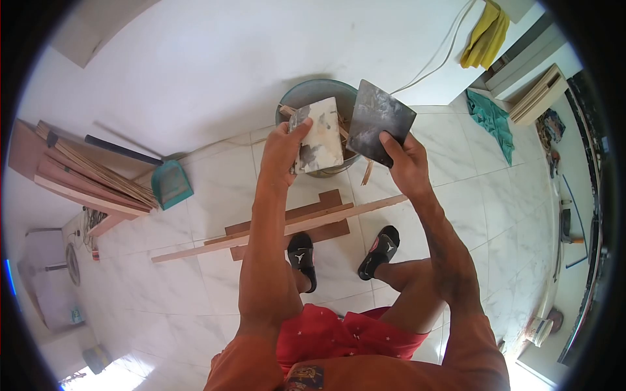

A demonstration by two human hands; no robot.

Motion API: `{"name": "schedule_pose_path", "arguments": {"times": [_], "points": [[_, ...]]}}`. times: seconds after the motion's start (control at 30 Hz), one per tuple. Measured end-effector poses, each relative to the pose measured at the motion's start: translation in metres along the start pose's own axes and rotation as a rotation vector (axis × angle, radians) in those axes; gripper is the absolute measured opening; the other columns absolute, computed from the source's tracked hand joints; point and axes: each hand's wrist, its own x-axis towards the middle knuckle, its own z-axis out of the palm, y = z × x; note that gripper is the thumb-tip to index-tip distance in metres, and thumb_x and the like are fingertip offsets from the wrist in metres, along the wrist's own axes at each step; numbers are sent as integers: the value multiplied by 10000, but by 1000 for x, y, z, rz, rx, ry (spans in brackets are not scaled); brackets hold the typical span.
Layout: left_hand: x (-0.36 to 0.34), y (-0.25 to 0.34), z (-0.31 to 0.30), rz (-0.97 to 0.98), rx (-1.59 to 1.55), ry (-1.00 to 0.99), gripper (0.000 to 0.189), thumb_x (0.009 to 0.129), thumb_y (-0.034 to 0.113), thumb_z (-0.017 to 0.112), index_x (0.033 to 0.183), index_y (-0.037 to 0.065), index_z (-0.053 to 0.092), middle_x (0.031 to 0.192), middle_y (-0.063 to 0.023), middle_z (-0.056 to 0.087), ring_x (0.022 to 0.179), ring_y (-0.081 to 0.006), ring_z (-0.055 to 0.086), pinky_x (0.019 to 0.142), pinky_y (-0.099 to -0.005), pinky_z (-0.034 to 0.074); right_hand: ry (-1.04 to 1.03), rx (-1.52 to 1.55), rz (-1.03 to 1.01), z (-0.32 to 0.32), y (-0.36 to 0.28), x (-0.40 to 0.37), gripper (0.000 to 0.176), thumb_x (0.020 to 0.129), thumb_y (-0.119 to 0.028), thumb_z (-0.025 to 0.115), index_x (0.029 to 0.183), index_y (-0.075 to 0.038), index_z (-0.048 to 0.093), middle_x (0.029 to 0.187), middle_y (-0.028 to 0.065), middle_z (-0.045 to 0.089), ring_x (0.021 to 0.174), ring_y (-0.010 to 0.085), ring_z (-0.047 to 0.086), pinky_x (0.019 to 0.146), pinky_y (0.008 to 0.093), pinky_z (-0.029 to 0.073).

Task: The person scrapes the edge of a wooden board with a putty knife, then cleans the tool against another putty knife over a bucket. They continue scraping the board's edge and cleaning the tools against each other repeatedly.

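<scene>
From the head camera, both my hands are raised in front of me over the tiled floor (pixel 215 189). My left hand (pixel 283 146) has its fingers (pixel 301 127) curled round the near edge of a pale blade (pixel 323 133), thumb on its face, pinching it firmly. My right hand (pixel 404 163) pinches the lower corner of a dark blade (pixel 378 120) in the same way, fingers pressed together behind it.

The two blades stand side by side between my fingers, their inner edges very near each other. I cannot tell whether they touch.

Just beyond my fingers sits a grey bucket (pixel 313 88) with bits of wood sticking out of it.

The pale blade is crusted with white and grey smears over most of its face, while the dark one looks bare. I judge that little of the crust has come off and most is left.

Below my hands, wooden strips (pixel 280 231) lie across the floor by my sandals (pixel 303 257). A green dustpan (pixel 173 184) lies well off to the left of my left fingers.
</scene>
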Motion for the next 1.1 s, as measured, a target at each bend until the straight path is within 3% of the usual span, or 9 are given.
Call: {"name": "schedule_pose_path", "arguments": {"times": [0.17, 0.27, 0.37, 0.47, 0.53, 0.57, 0.7, 0.83, 1.1], "points": [[-2, -8, 5, -31, 15, -39, 368, 942, 274, 724, 1133, -17, 605, 958, -89, 672, 753, -127, 680, 582, -271, 572, -194, -238, -493, 25, -52, -20, 541, 927, 9, 593, 1458, -3, 491, 1537, 179, 467, 1441, 301, 436, 1168, 363, 359], [-6, -7, 10, 22, -19, -96, 332, 941, 277, 724, 1095, 5, 614, 926, -68, 673, 691, -112, 658, 533, -259, 549, -279, -561, -826, 34, -34, -22, 689, 787, 214, 506, 1436, -15, 519, 1521, 214, 473, 1427, 384, 437, 1180, 422, 364], [-11, -5, 2, -39, -70, -132, 306, 945, 279, 718, 1072, 18, 620, 900, -50, 671, 660, -107, 645, 524, -258, 542, -248, -667, -639, 1, 8, 3, 811, 698, 166, 620, 1461, -88, 514, 1527, 181, 463, 1432, 355, 422, 1191, 415, 372], [-16, 12, -6, -64, -89, -64, 314, 966, 247, 693, 1126, -5, 599, 987, -85, 677, 760, -136, 678, 618, -286, 582, -53, -475, -505, -9, 13, 3, 503, 895, 106, 566, 1374, -45, 587, 1372, 181, 612, 1298, 285, 582, 1065, 325, 471], [-19, 6, -6, -61, -123, -17, 322, 976, 231, 678, 1155, -19, 585, 1032, -109, 679, 822, -153, 698, 668, -299, 603, 14, -219, -81, -16, 4, -9, 283, 990, -11, 569, 1258, -13, 659, 1148, 102, 710, 1077, 153, 640, 935, 263, 483], [-16, 0, -5, -57, -125, -22, 323, 976, 231, 676, 1156, -20, 582, 1033, -113, 679, 833, -157, 701, 675, -300, 606, 59, 166, -122, -8, 1, -14, 215, 1009, -73, 586, 1179, 10, 688, 1014, 18, 702, 941, 71, 576, 828, 237, 467], [2, -15, 4, -61, -157, -67, 378, 974, 246, 681, 1190, -45, 572, 1058, -127, 677, 864, -164, 700, 693, -306, 607, 55, 130, -245, 9, -17, -24, 260, 1011, -36, 549, 1242, 28, 648, 1215, 72, 681, 941, 89, 593, 861, 254, 480], [-9, -14, 15, -10, -212, -49, 452, 959, 258, 707, 1237, -65, 556, 1085, -135, 674, 882, -165, 691, 699, -304, 598, -186, -166, -579, 20, -41, -28, 540, 878, 161, 486, 1396, 11, 532, 1572, 188, 424, 1342, 276, 544, 1114, 358, 416], [-24, -14, 18, 163, -238, -169, 448, 932, 196, 743, 1259, -44, 553, 1103, -109, 678, 927, -162, 683, 763, -302, 584, -346, -507, -726, 31, -44, -37, 870, 645, 239, 534, 1469, -34, 479, 1582, 197, 389, 1472, 401, 352, 1210, 519, 294]]}}
